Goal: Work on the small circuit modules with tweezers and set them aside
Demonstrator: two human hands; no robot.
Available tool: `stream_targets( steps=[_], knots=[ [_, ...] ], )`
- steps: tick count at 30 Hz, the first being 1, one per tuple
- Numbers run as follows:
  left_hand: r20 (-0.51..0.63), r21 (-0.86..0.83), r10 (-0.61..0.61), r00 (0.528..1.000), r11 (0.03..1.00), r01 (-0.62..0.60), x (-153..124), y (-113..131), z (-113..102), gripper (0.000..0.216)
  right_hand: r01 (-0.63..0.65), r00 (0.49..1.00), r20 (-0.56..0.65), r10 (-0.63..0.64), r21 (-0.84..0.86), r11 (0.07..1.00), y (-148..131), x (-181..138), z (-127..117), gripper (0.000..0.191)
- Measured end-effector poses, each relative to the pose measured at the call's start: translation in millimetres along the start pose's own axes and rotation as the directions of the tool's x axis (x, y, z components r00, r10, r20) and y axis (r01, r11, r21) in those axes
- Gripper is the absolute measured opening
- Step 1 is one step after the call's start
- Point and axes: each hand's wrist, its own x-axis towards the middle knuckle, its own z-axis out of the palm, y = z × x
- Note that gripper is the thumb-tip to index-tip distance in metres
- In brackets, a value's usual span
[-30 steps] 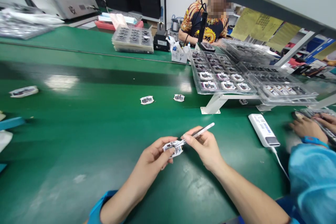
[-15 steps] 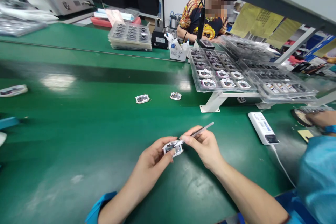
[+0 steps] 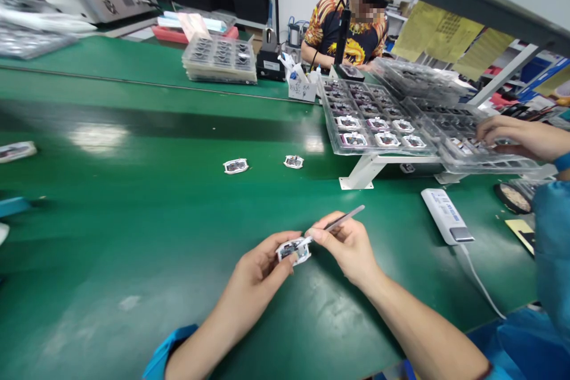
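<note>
My left hand [image 3: 262,264] pinches a small white-framed circuit part [image 3: 294,249] just above the green belt [image 3: 146,231]. My right hand [image 3: 350,246] grips a thin white-handled tool [image 3: 341,221] like a pen, its tip touching the part's right edge. Both hands are closed on what they hold, close together near the belt's front edge.
Two similar small parts [image 3: 236,165] [image 3: 293,161] lie loose further out on the belt. Clear trays of parts [image 3: 374,124] rest on a white stand at right, with a white power bank [image 3: 446,214] and cable below. A co-worker's hand [image 3: 512,130] reaches into a right-hand tray; another person sits behind.
My hands have barely moved, still working tool against part. The co-worker's hand at right has lifted from the table up to the tray. The loose parts drifted slightly left.
</note>
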Motion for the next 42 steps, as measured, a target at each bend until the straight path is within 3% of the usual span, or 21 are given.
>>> stream_targets(
  steps=[14, 23, 28, 32, 42],
  knots=[
    [-0.056, -0.089, -0.062, 0.997, 0.994, 0.057, -2, 5, 2, 0.035, 0.125, 0.992, 0.010, -0.125, -0.145, 0.982, 2, -6, 0, 0.009],
    [-0.110, -0.086, -0.057, 0.992, 0.995, 0.047, 3, -10, 6, 0.035, 0.129, 0.990, -0.026, -0.138, -0.223, 0.966, 2, -10, 6, 0.010],
    [-0.095, -0.121, -0.124, 0.988, 0.986, 0.112, 2, -9, 5, 0.040, 0.218, 0.975, 0.023, -0.222, -0.310, 0.926, -1, -12, 6, 0.005],
    [-0.074, -0.192, -0.139, 0.988, 0.974, 0.122, -2, -6, 4, 0.041, 0.292, 0.953, 0.002, -0.302, -0.254, 0.922, -1, -9, 4, 0.003],
    [-0.015, -0.197, -0.143, 0.990, 0.971, 0.137, -1, -7, 5, 0.036, 0.171, 0.985, 0.047, -0.165, -0.184, 0.968, 5, -8, 6, 0.010]
  ],
)
